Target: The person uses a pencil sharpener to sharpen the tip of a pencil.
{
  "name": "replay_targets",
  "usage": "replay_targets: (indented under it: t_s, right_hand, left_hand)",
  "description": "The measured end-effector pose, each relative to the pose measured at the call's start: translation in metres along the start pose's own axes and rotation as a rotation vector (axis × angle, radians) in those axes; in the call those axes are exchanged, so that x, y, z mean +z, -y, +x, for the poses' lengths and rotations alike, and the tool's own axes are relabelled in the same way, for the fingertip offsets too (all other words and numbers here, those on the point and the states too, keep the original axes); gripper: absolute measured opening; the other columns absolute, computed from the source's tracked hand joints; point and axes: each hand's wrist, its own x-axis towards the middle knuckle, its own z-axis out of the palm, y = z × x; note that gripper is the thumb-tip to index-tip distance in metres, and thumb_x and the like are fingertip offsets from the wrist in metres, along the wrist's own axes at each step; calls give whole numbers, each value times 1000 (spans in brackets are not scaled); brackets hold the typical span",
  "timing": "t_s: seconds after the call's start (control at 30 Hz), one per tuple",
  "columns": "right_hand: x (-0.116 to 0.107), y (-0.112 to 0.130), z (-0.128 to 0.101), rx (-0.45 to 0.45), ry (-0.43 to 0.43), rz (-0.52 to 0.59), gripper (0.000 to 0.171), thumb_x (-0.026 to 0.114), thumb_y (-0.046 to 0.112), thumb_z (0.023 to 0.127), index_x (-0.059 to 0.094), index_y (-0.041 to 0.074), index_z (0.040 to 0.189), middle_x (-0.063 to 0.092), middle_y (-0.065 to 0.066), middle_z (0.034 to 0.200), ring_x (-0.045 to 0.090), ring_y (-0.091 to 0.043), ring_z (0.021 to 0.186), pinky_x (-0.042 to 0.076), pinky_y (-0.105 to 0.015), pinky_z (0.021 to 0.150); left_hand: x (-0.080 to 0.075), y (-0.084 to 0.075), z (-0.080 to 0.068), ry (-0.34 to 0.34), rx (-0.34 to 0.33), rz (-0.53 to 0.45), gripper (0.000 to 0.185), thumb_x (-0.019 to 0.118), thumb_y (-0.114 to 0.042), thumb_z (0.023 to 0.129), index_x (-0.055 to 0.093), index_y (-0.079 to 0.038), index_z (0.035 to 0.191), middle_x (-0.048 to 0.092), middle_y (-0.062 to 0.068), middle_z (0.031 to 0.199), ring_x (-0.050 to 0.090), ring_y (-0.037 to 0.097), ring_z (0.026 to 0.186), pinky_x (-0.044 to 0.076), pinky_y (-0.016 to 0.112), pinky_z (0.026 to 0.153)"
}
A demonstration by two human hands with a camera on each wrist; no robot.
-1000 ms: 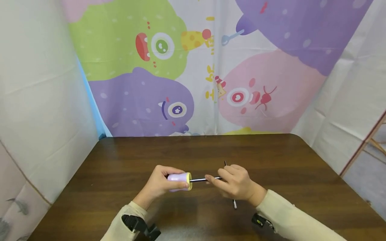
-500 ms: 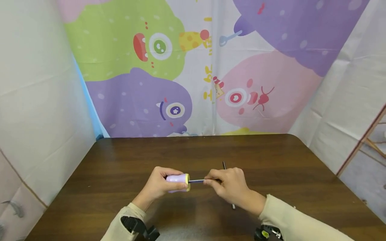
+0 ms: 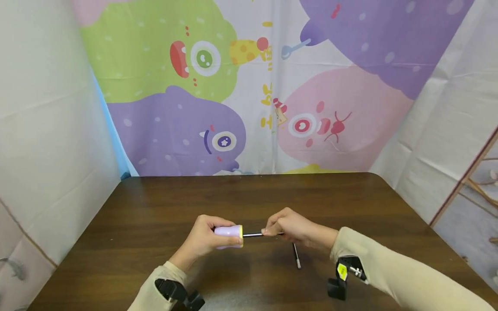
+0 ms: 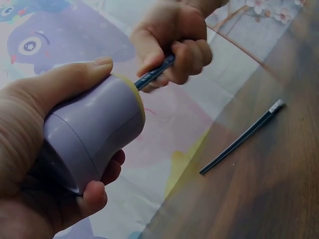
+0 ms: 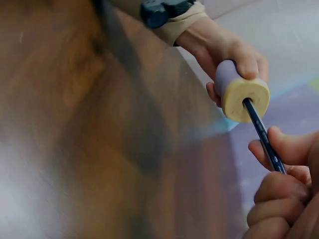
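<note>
My left hand [image 3: 202, 239] grips a small lilac cylinder [image 3: 227, 232] with a yellow end face [image 5: 245, 97], held just above the brown table [image 3: 155, 207]. A thin dark pencil [image 3: 254, 234] sticks into the middle of that yellow face. My right hand [image 3: 289, 226] pinches the pencil's other end, fingers curled round it [image 4: 174, 52]. In the left wrist view the cylinder [image 4: 92, 132] fills my palm and the pencil [image 4: 154, 73] runs from it to the right hand. A second dark pencil [image 3: 296, 255] with a pale tip lies on the table just under the right wrist.
A cartoon monster cloth [image 3: 249, 86] hangs behind the table, with white sheets at both sides. The table's far edge [image 3: 249, 175] and rounded right corner [image 3: 383, 179] are in view. A black wrist camera mount [image 3: 342, 276] sits on the right sleeve.
My right hand has turned and lifted its wrist to the right while keeping hold of the pencil, uncovering the loose pencil on the table. The left hand and cylinder stayed put.
</note>
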Motion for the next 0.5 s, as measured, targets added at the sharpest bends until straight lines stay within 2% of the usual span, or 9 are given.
replay_targets:
  t_s: [0.13,0.23,0.37,0.5]
  right_hand:
    - [-3,-7,6,253,160,158,19,64,21,92,66,3,87,26,6,49,16,-5,43,14,-20,41]
    - [-5,-9,10,361,252,211,18,58,23,95,61,7,89,23,8,49,14,-4,43,12,-19,42]
    - [-7,-7,14,377,304,186,19,56,26,97,59,8,91,22,8,49,13,-5,44,11,-21,42]
    - [-10,-2,10,270,323,47,30,56,32,99,67,4,97,26,5,50,15,-7,44,14,-22,42]
  left_hand:
    - [2,1,-1,13,-12,-8,31,90,-3,67,75,9,91,71,13,78,61,12,61,53,27,50]
    - [3,2,-1,28,-23,-3,32,91,-4,66,76,8,91,71,13,78,62,13,62,53,27,51]
    - [1,2,0,30,-38,23,33,91,-7,66,76,7,91,71,12,78,61,12,62,53,27,51]
    - [-3,0,0,23,-54,58,33,92,-10,66,77,5,92,71,10,78,61,13,63,53,28,53]
